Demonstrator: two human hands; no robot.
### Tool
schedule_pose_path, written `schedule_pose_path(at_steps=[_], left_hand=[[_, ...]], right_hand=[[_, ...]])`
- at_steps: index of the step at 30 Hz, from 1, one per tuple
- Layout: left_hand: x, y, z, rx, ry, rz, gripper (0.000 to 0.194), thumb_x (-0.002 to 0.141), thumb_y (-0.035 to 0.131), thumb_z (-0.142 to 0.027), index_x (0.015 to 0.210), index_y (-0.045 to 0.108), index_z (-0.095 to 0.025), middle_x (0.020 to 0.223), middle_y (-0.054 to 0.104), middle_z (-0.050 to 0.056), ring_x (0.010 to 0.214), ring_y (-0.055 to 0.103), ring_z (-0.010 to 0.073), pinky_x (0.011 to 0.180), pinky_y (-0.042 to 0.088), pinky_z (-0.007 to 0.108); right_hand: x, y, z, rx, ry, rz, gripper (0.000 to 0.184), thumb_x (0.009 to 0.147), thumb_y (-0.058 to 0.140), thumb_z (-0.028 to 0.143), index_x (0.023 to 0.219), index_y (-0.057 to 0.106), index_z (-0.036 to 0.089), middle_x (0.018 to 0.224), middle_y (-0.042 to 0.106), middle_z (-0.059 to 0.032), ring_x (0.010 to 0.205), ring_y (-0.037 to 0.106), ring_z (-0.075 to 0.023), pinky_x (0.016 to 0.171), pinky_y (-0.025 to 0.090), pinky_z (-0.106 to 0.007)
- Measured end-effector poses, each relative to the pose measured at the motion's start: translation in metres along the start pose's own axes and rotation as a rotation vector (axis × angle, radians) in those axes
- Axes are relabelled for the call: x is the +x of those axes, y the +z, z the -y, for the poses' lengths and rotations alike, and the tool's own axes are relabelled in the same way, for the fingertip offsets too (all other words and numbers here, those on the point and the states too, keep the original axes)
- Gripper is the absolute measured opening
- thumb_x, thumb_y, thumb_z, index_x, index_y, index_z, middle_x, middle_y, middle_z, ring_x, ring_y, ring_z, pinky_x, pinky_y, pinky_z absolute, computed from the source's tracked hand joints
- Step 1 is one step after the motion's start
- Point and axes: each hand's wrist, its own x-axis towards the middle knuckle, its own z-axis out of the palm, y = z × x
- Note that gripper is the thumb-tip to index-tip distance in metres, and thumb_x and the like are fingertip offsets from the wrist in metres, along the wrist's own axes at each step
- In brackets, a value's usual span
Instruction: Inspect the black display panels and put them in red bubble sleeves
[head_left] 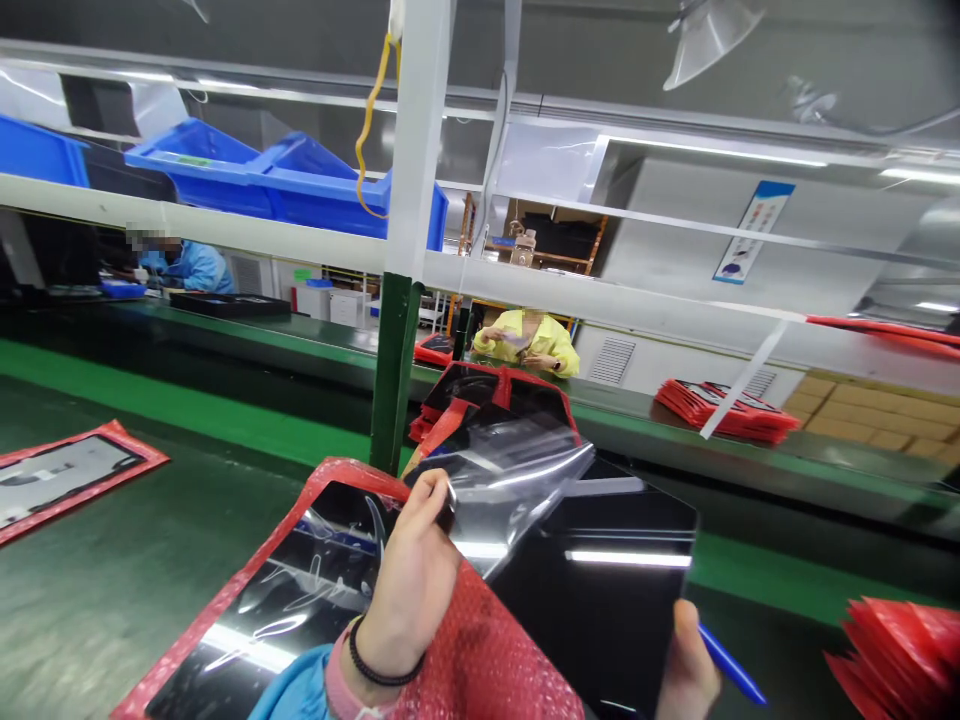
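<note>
My left hand is raised in the lower middle, fingers pinched on the edge of a clear protective film that lifts off a glossy black panel. My right hand shows only in part at the bottom edge, gripping the panel's lower right side together with a blue pen. The panel sticks out of a red bubble-wrap sleeve. Under it lies another black panel in a red sleeve, with loose film on top.
A green conveyor belt runs across. A red-sleeved panel lies left; red sleeve stacks sit at far right and bottom right. A green-and-white post stands ahead. Two people work beyond: yellow sleeve, blue sleeve. Blue bins above.
</note>
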Motion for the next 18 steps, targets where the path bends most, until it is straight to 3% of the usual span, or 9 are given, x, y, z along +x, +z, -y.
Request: schedule_pose_path(at_steps=[2, 6, 10, 13, 18], left_hand=[[-0.001, 0.001, -0.003, -0.051, 0.088, -0.088, 0.010, 0.080, 0.069, -0.024, 0.086, 0.063, -0.020, 0.088, 0.060, -0.004, 0.084, 0.060, 0.0089, 0.079, 0.047, 0.020], [-0.003, 0.000, -0.010, -0.092, 0.215, -0.099, 0.008, 0.083, 0.066, -0.026, 0.087, 0.061, -0.022, 0.093, 0.061, -0.004, 0.093, 0.059, 0.0115, 0.085, 0.046, 0.024], [-0.006, -0.002, -0.011, -0.025, 0.381, -0.141, 0.004, 0.088, 0.061, -0.027, 0.091, 0.060, -0.025, 0.099, 0.061, -0.003, 0.097, 0.058, 0.0132, 0.089, 0.046, 0.028], [-0.010, -0.001, -0.008, 0.000, 0.452, -0.120, 0.003, 0.090, 0.057, -0.028, 0.091, 0.059, -0.026, 0.088, 0.058, -0.003, 0.087, 0.059, 0.0126, 0.084, 0.049, 0.028], [-0.021, 0.004, -0.005, 0.033, 0.544, -0.051, 0.008, 0.093, 0.050, -0.025, 0.089, 0.057, -0.026, 0.085, 0.060, -0.003, 0.082, 0.060, 0.0120, 0.076, 0.052, 0.024]], right_hand=[[0.008, 0.015, -0.003, 0.009, 0.085, -0.045, 0.040, 0.081, 0.062, 0.057, 0.096, 0.077, 0.024, 0.097, 0.077, -0.0064, 0.095, 0.072, -0.0317, 0.088, 0.057, -0.049], [0.009, 0.039, -0.008, -0.076, 0.042, -0.220, 0.028, 0.088, 0.062, 0.040, 0.113, 0.069, 0.031, 0.125, 0.066, 0.0055, 0.126, 0.053, -0.0191, 0.100, 0.050, -0.033], [-0.002, 0.057, -0.009, -0.092, 0.023, -0.104, 0.052, 0.081, 0.070, 0.031, 0.131, 0.055, 0.035, 0.143, 0.051, 0.0040, 0.135, 0.043, -0.0232, 0.105, 0.045, -0.041], [-0.008, 0.071, -0.006, -0.209, -0.030, -0.009, 0.066, 0.078, 0.074, 0.025, 0.138, 0.047, 0.034, 0.151, 0.040, 0.0022, 0.138, 0.038, -0.0245, 0.106, 0.044, -0.041], [-0.010, 0.076, -0.001, -0.353, -0.055, -0.031, 0.083, 0.066, 0.081, 0.016, 0.139, 0.046, 0.034, 0.150, 0.043, 0.0007, 0.139, 0.036, -0.0267, 0.112, 0.036, -0.042]])
